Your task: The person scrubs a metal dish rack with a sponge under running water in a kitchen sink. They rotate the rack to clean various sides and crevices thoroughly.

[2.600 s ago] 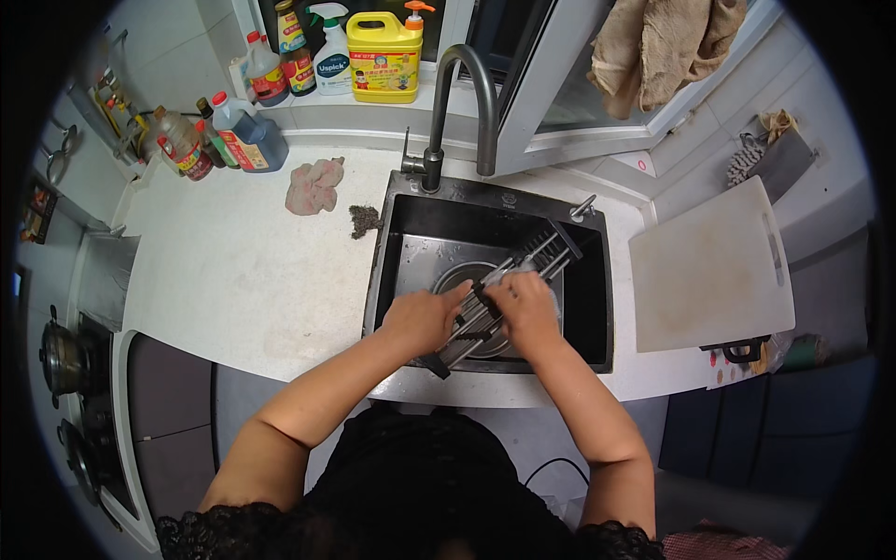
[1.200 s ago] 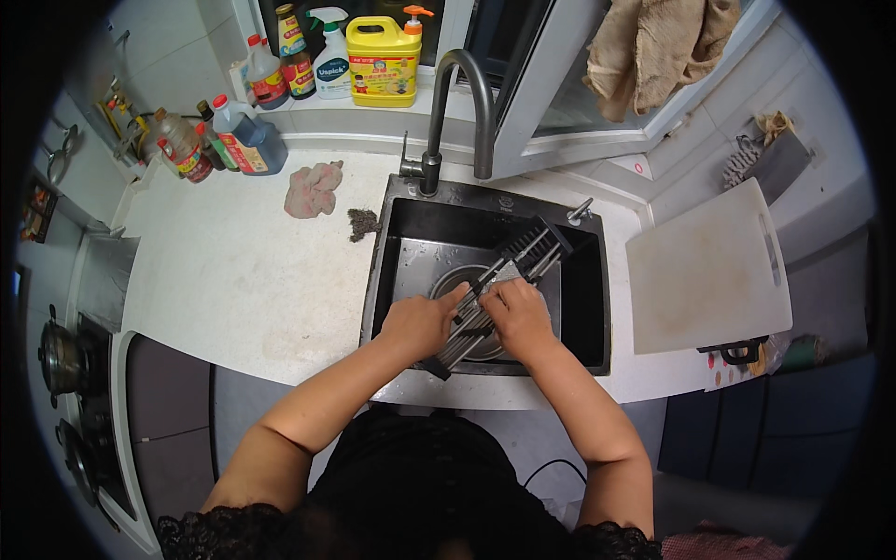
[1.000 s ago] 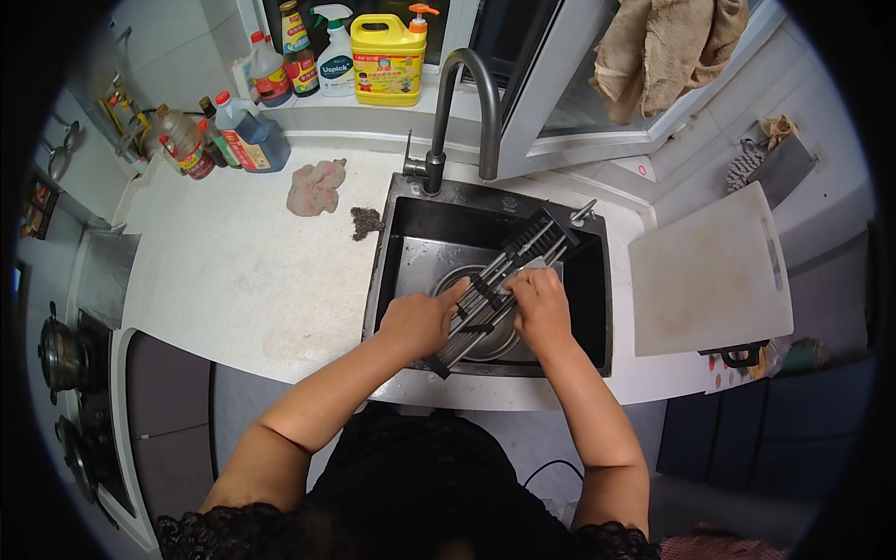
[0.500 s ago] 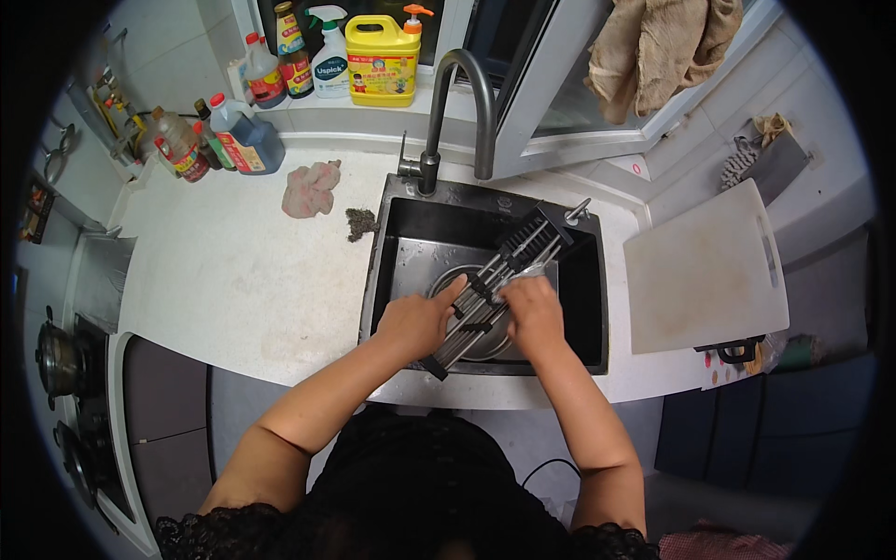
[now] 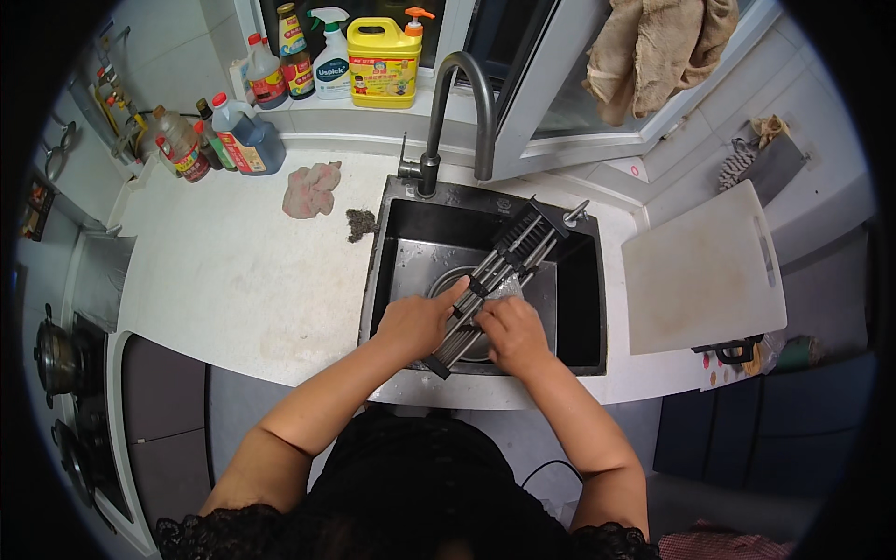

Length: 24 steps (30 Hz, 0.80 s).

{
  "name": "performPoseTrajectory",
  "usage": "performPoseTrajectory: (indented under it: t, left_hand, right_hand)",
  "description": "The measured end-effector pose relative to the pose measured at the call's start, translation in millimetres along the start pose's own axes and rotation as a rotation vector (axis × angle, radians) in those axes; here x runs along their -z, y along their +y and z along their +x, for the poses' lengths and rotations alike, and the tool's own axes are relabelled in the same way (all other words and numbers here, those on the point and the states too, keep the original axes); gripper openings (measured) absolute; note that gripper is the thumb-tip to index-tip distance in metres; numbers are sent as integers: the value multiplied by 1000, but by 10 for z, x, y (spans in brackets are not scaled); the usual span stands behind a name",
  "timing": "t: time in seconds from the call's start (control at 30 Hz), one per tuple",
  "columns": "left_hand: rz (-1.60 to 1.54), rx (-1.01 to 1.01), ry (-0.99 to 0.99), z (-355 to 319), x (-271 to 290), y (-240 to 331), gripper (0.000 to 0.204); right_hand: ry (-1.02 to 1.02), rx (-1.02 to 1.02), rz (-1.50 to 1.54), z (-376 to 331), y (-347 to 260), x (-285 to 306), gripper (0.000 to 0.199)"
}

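Observation:
A rack of metal rods with black plastic ends and clips (image 5: 495, 265) lies slantwise over the dark sink (image 5: 585, 322), its far end toward the back right. My left hand (image 5: 415, 323) is closed on the rack's left side, the index finger stretched along the rods. Pinched in my right hand (image 5: 516, 336) is a crumpled, clear, film-like piece (image 5: 509, 287), pressed to the rods at the rack's right side. My right fingertips are partly hidden. Beneath the rack a round metal rim (image 5: 436, 278) shows in the sink; whether it is a bowl or the drain I cannot tell.
Behind the sink rises a grey faucet (image 5: 482, 112). On the left counter lie a pinkish rag (image 5: 312, 189) and a dark scouring pad (image 5: 360, 224), with several bottles behind. A white cutting board (image 5: 700, 271) leans at the right. A beige cloth (image 5: 658, 56) hangs by the window.
My right hand has slid down the rack toward me and to the left with the clear piece. The rack has shifted slightly; my left hand keeps its place.

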<state>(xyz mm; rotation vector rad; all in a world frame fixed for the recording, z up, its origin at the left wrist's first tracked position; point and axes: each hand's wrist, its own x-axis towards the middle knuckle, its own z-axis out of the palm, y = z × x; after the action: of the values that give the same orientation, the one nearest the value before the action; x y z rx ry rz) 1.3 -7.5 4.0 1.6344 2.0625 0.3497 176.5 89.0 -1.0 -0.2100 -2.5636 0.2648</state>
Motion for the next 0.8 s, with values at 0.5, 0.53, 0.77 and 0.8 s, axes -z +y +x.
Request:
performPoseTrajectory:
  t: [0.5, 0.53, 0.77, 0.8]
  left_hand:
    - [-7, -47, 176, -19, -70, 8, 48]
    - [-7, -42, 178, -2, -108, -27, 49]
    - [-290, 26, 310, 123, -270, 6, 48]
    - [-337, 20, 353, 155, -354, -31, 47]
  right_hand:
    - [47, -117, -70, -161, 171, 72, 40]
    - [28, -126, -11, -127, 38, 51, 39]
    - [311, -345, -75, 148, -122, -190, 39]
    - [248, -362, -74, 143, -182, -252, 40]
